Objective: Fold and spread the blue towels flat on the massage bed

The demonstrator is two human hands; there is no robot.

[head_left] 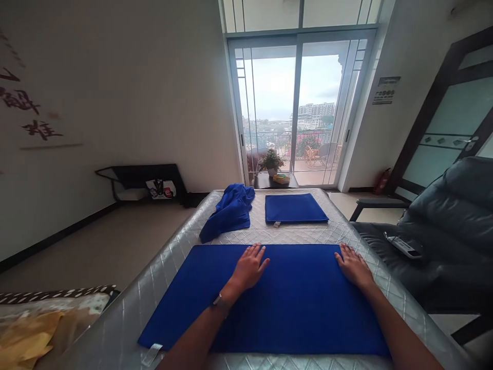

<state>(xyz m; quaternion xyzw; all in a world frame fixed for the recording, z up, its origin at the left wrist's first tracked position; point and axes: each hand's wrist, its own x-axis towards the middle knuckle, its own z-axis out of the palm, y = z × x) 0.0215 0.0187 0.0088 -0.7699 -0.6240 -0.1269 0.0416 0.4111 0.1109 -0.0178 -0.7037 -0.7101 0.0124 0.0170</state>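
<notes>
A large blue cloth (300, 303) lies flat in a rectangle on the quilted mattress (304, 235). My left hand (248, 266) rests palm down near its far edge, left of the middle, fingers stretched out. At the far right corner my right hand (352, 264) also lies flat, fingers extended. A white tag (151, 354) sticks out at the cloth's near left corner. Beyond it is a folded blue cloth (296, 208) with a small tag on its near edge. Left of that, a crumpled blue cloth (231, 210) is heaped at the mattress's edge.
A dark armchair (447, 226) stands right of the mattress, with a white device (403, 246) on its seat. Behind the mattress, a small table holds a potted plant (271, 161). Yellow material (26, 336) lies at the lower left. Sliding glass doors (298, 113) close off the back.
</notes>
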